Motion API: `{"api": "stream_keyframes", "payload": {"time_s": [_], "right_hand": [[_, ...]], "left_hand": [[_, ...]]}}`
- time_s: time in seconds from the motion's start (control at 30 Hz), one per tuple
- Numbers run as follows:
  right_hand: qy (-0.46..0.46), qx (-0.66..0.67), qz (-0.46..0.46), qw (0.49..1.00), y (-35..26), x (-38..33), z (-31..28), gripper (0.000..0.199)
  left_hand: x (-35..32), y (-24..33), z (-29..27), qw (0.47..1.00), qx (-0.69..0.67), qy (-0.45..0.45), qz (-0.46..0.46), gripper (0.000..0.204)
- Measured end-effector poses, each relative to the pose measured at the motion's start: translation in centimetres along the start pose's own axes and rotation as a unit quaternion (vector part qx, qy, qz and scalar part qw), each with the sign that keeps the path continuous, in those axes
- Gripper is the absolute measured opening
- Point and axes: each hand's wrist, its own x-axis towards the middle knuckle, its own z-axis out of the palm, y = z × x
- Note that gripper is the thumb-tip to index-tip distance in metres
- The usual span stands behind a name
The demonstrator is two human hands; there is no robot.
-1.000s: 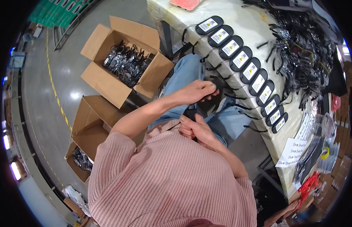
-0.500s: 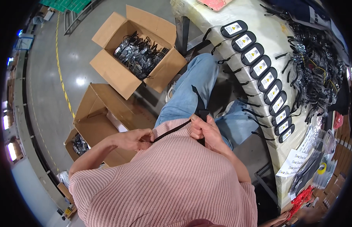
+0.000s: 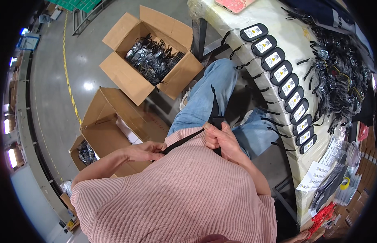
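Note:
In front of my waist a black strap [image 3: 182,141] runs between my two hands. My left hand [image 3: 144,152] is closed, pinching its left end near my pink ribbed top. My right hand [image 3: 221,139] is closed around a black buckle [image 3: 216,120], with the thumb lying on it. From the buckle a tapering tail of strap [image 3: 214,99] points up over my jeans, and more black strap shows below that hand. Whatever lies inside my fingers is hidden.
On the covered table [image 3: 215,18] to my right lies a row of black oval pouches [image 3: 280,73] with white labels. Beyond it is a heap of wrapped black items [image 3: 340,77]. Cardboard boxes [image 3: 178,83] with similar items stand on the floor ahead and to the left.
Both hands keep their hold. The strap stretch between them has turned slightly and looks wider. The whole view has shifted a little.

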Motion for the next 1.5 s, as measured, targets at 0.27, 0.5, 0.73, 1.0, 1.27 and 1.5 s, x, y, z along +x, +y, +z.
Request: {"api": "stream_keyframes", "payload": {"time_s": [0.27,0.5,0.73,1.0,1.27,1.5], "right_hand": [[-0.001,-0.035,0.025,0.999,-0.5,-0.2,0.3,0.034],[-0.026,-0.043,0.051,0.997,-0.7,0.1,-0.4,0.03],[-0.01,0.018,0.022,1.0,-0.7,-3.2,-3.5,0.012],[0.038,-0.052,-0.06,0.996,0.4,-5.4,-4.5,0.012],[0.002,-0.268,-0.142,0.953,0.2,-4.4,-4.2,0.019],[0.055,-0.392,-0.211,0.894,1.5,-3.3,-4.4,0.028]], "left_hand": [[0.3,-2.0,2.7,0.984,-0.12,0.126,0.031,0.03],[0.9,2.3,5.3,0.833,-0.456,0.307,-0.065,0.035],[1.2,0.5,1.8,0.791,-0.491,0.324,0.165,0.041],[6.2,8.2,3.2,0.841,-0.423,0.311,0.129,0.046],[11.5,8.4,5.0,0.924,-0.298,0.239,0.014,0.048],[12.6,8.6,6.1,0.963,-0.057,0.265,-0.005,0.058]]}}
